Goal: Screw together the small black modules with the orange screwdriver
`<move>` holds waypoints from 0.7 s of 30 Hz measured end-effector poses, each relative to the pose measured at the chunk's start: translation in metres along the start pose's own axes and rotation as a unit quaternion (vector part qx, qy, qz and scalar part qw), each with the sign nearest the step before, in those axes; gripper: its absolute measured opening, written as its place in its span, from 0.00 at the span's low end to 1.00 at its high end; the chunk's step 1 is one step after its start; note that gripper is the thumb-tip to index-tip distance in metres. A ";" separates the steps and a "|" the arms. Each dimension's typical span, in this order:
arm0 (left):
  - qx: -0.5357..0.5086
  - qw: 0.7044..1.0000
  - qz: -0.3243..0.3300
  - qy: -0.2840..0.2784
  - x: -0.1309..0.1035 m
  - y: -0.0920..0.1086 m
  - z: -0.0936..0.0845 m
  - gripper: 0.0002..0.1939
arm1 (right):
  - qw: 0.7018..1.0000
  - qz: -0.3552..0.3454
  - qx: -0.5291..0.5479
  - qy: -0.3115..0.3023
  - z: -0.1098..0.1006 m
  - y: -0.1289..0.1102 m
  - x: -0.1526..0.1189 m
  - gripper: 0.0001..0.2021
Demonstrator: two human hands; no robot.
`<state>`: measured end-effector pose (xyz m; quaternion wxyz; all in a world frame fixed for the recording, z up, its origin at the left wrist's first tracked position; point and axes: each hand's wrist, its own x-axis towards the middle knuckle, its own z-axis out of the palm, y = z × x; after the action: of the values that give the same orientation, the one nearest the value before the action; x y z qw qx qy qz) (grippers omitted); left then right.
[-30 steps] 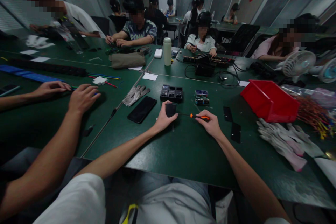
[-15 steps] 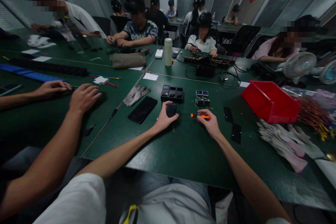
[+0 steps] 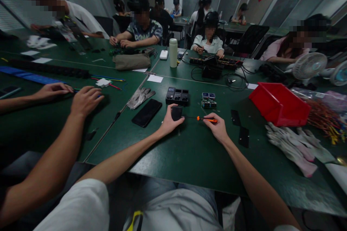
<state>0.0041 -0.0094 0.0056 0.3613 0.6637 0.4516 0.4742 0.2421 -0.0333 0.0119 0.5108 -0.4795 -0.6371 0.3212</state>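
Between the thumb and fingers of my left hand [image 3: 171, 122] is a small black box-shaped device [image 3: 177, 113], held just above or on the green table [image 3: 173, 155]. My right hand [image 3: 217, 127] pinches a screwdriver with an orange and black handle [image 3: 207, 119]. Its thin shaft points left, and the tip reaches the device's right side near my left thumb. Behind the device stands a black case with three bays [image 3: 177, 96]. To its right are small stacked circuit modules [image 3: 208, 100]. Two flat black plates [image 3: 244, 137] lie right of my right hand.
A black phone [image 3: 146, 113] and grey gloves [image 3: 140, 97] lie to the left. On the right are a red bin [image 3: 279, 104], more gloves [image 3: 292, 148] and bundled wires [image 3: 322, 119]. A co-worker's hands [image 3: 85, 101] handle cables at far left. A pale green bottle [image 3: 173, 53] stands farther back.
The screwdriver's handle appears slightly turned in my right fingers. Both hands stay in nearly the same place, and the view has barely shifted.
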 end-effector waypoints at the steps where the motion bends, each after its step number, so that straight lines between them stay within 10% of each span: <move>1: 0.001 1.000 -0.001 0.000 0.000 0.000 0.000 0.30 | 1.000 -0.012 0.002 0.000 0.000 0.000 0.000 0.08; 12: 0.003 1.000 0.005 0.003 -0.001 -0.001 0.002 0.30 | 0.993 0.105 0.049 -0.033 0.003 -0.001 -0.003 0.17; 21: 0.005 1.000 0.004 0.005 0.000 -0.002 0.001 0.31 | 0.996 0.054 0.063 0.027 0.004 0.002 -0.001 0.12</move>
<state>0.0047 -0.0088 0.0033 0.3544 0.6647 0.4532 0.4766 0.2386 -0.0332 0.0082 0.5393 -0.4885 -0.5745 0.3748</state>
